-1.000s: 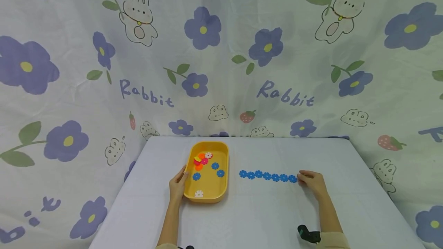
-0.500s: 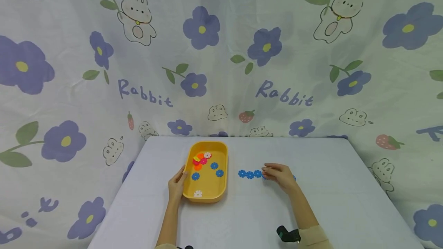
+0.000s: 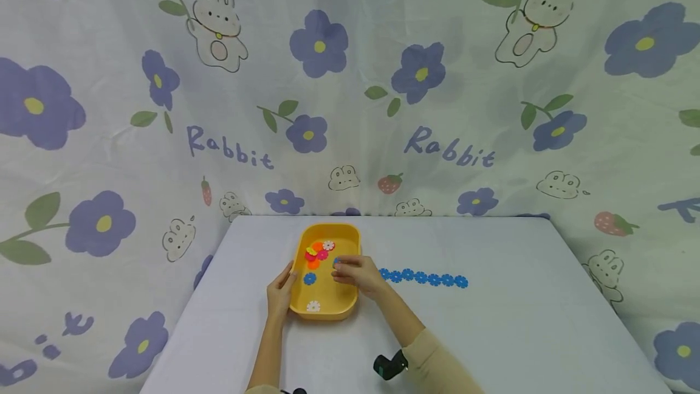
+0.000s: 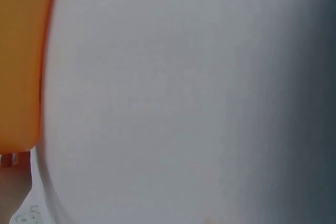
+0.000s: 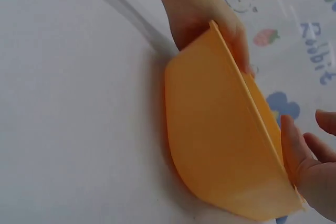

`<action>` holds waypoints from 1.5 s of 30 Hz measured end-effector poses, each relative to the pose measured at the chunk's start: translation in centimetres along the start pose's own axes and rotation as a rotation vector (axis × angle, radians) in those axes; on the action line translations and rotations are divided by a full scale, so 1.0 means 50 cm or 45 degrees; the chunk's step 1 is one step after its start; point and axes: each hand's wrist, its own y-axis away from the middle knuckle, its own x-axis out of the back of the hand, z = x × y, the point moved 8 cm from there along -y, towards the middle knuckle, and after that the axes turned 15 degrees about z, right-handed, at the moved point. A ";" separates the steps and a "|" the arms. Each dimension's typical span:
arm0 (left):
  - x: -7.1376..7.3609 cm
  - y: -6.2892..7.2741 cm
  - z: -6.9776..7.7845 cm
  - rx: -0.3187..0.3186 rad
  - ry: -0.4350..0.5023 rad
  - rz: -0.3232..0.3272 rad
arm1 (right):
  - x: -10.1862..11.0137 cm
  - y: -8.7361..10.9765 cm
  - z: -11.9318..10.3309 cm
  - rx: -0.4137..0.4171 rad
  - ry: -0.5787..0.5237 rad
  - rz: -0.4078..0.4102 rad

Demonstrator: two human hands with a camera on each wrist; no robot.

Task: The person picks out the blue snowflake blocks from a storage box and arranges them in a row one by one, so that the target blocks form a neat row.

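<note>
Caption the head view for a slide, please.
Left hand grips yellow tray, right hand over it; blue flower discs lie in a row alongside.

1 tray (image 3: 335, 300), 7 lined-up blue discs (image 3: 420, 277), 2 white discs (image 3: 313, 306)

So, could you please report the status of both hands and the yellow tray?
Left hand gripping yellow tray at its left side. Right hand over tray, at a blue flower piece, grip unclear. Nothing seen in the way.

Blue disc (image 3: 336, 262) partly behind right hand (image 3: 360, 273), tray (image 4: 21, 66) cropped in left-wrist view
</note>
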 end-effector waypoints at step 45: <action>0.004 0.000 0.006 -0.021 -0.034 -0.013 | -0.121 -0.051 0.064 0.190 0.761 0.490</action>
